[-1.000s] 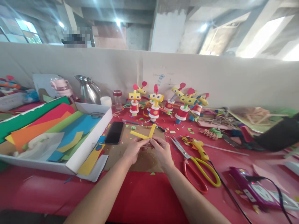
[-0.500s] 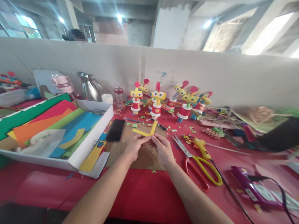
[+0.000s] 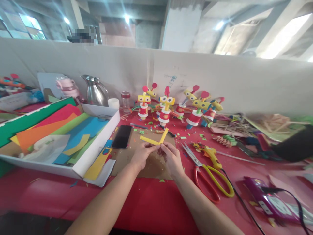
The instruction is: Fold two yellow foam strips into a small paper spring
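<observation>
Two yellow paper strips [image 3: 149, 140] meet at a corner in a V shape above the brown cardboard sheet [image 3: 150, 169]. My left hand [image 3: 143, 155] pinches them near the corner from the left. From the other side, my right hand [image 3: 172, 156] pinches the same corner with thumb and finger, the fingertips of both hands almost touching. One strip points left and the other up and to the right. Small paper springs [image 3: 141, 132] lie on the cardboard just beyond. A black phone [image 3: 121, 136] rests at the cardboard's left edge.
Scissors [image 3: 195, 158] and a yellow glue gun [image 3: 212, 156] lie at the right, with a purple device [image 3: 271, 199] beyond. At left stands a white box [image 3: 95, 147] of coloured paper. Several paper-cup figures [image 3: 165, 109] stand behind, near a metal jug [image 3: 94, 91].
The strips stay pinched in both hands, their corner angle almost the same. The whole view has shifted slightly; nothing else has visibly moved.
</observation>
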Available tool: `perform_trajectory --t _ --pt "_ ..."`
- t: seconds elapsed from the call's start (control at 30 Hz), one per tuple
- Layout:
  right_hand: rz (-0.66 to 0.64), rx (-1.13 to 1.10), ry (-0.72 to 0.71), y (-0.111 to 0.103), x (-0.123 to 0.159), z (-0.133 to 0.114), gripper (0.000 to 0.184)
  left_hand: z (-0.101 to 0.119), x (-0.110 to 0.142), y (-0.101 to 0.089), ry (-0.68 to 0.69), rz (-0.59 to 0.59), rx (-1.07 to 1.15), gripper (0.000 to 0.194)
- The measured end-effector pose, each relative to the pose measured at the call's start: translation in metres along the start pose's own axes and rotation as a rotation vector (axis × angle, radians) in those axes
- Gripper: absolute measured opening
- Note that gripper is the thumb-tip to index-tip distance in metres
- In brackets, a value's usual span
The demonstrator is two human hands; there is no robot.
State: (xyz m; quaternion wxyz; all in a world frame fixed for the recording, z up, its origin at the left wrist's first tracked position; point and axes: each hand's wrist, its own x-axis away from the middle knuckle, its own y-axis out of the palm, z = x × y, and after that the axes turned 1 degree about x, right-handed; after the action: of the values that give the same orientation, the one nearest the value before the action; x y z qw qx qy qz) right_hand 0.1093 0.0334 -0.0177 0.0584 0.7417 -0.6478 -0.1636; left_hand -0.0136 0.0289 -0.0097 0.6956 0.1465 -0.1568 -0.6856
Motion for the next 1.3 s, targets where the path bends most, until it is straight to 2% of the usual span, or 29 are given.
perform_trajectory --t 0.27,0.5,0.6,0.77,0.87,1.1,1.3 --pt "-0.027 -0.033 0.015 0.004 0.000 0.000 0.020 0.004 0.000 0.001 -0.038 0.045 0.056 0.024" --pt "-0.022 -0.166 0.096 0.006 0.000 -0.005 0.021 0.002 -0.001 -0.002 -0.003 -0.017 0.042 0.023" --pt "-0.018 -0.142 0.064 0.006 0.001 -0.005 0.020 0.001 -0.001 -0.002 0.012 -0.024 0.034 0.022" --pt "0.033 0.030 -0.096 0.004 0.004 -0.001 0.019 0.004 0.005 0.003 0.084 -0.041 -0.013 0.020" --pt "0.049 0.029 -0.118 0.004 0.006 0.001 0.018 0.005 0.006 0.003 0.117 -0.047 -0.069 0.020" --pt "0.073 -0.193 -0.001 0.007 0.004 -0.001 0.017 0.004 0.000 -0.004 -0.024 -0.079 0.053 0.026" --pt "0.011 -0.312 0.128 0.005 0.000 -0.007 0.015 0.005 -0.004 -0.008 -0.156 -0.128 0.189 0.019"
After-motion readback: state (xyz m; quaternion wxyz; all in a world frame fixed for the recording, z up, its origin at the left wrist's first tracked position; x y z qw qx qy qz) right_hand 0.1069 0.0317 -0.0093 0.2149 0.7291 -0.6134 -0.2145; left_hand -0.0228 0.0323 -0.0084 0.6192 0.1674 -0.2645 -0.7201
